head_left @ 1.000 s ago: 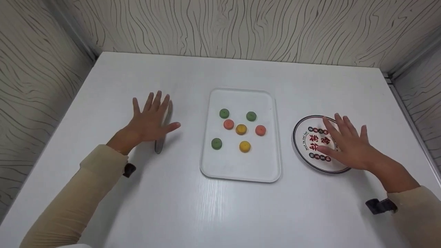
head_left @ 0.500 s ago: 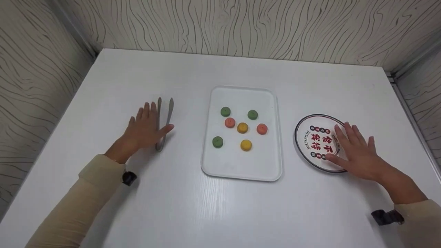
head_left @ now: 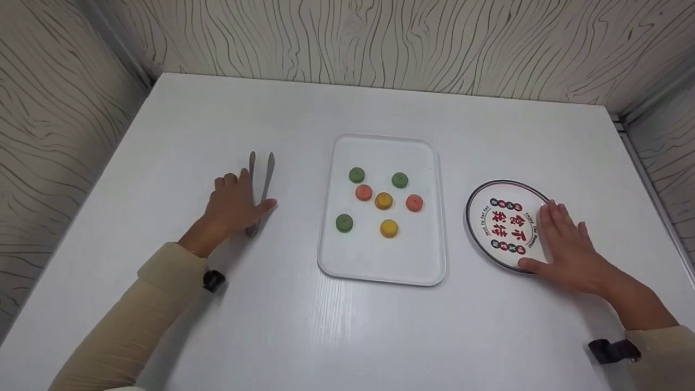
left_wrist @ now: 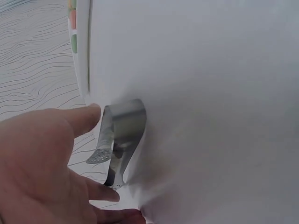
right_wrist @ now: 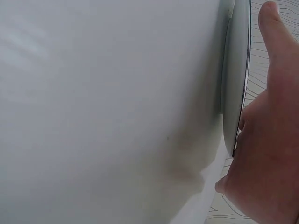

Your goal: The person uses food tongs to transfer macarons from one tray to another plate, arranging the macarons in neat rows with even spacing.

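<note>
Metal tongs [head_left: 268,175] lie on the table at the left, their two arms spread apart. My left hand [head_left: 232,202] is over them, thumb on one side and loosely bent fingers on the other, as the left wrist view shows with the tongs' curved end [left_wrist: 131,122] between; firm contact cannot be told. At the right is a white plate [head_left: 505,224] with a dark rim and red printed characters. My right hand [head_left: 578,258] is at its right edge, fingers straight and thumb by the near rim; in the right wrist view the hand [right_wrist: 271,140] is beside the plate [right_wrist: 238,70].
Between the hands lies a white rectangular tray [head_left: 380,263]. Several small round macaron-like pieces are on it: green [head_left: 344,222], pink-red [head_left: 414,202] and yellow [head_left: 389,228]. Wood-grain patterned panels [head_left: 380,43] border the white table [head_left: 304,326].
The left hand has drawn its spread fingers in and lowered around the tongs. The right hand has moved from over the plate to its right edge, its fingers closer together.
</note>
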{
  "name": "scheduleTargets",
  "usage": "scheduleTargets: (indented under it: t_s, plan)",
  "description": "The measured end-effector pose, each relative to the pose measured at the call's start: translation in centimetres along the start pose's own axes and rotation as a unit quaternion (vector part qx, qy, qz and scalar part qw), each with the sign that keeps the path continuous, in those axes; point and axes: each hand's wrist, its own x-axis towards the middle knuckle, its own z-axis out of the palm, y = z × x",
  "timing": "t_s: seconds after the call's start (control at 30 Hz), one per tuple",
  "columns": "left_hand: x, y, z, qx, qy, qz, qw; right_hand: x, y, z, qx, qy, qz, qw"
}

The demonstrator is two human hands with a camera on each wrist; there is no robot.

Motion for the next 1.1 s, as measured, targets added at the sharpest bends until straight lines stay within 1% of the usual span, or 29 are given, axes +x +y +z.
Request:
scheduleTargets:
  t_s: [0.1, 0.23, 0.4, 0.67, 0.97, 1.1]
  plan:
    - [0.18, 0.17, 0.12, -0.013, 0.013, -0.003, 0.9998, -0.07, 0.08, 0.23, -0.008, 0.010, -0.006, 0.9999]
    - [0.26, 0.20, 0.17, -0.049, 0.014, -0.007, 0.9987, -0.13, 0.18, 0.48, -0.012, 0.019, -0.015, 0.9996]
    - [0.31, -0.08, 0.26, -0.079, 0.025, 0.002, 0.9965, -0.12, 0.38, 0.66, -0.019, 0.024, -0.022, 0.9993]
    - [0.25, -0.56, 0.21, -0.079, 0.048, 0.010, 0.9956, 0.00, 0.55, 0.85, -0.029, 0.028, -0.013, 0.9991]
    - [0.15, -0.64, 0.29, -0.094, 0.064, -0.001, 0.9935, -0.01, 0.39, 0.81, -0.034, 0.025, -0.010, 0.9991]
    - [0.19, -0.72, 0.35, -0.089, 0.082, 0.004, 0.9926, -0.01, 0.33, 0.73, -0.038, 0.025, -0.010, 0.9989]
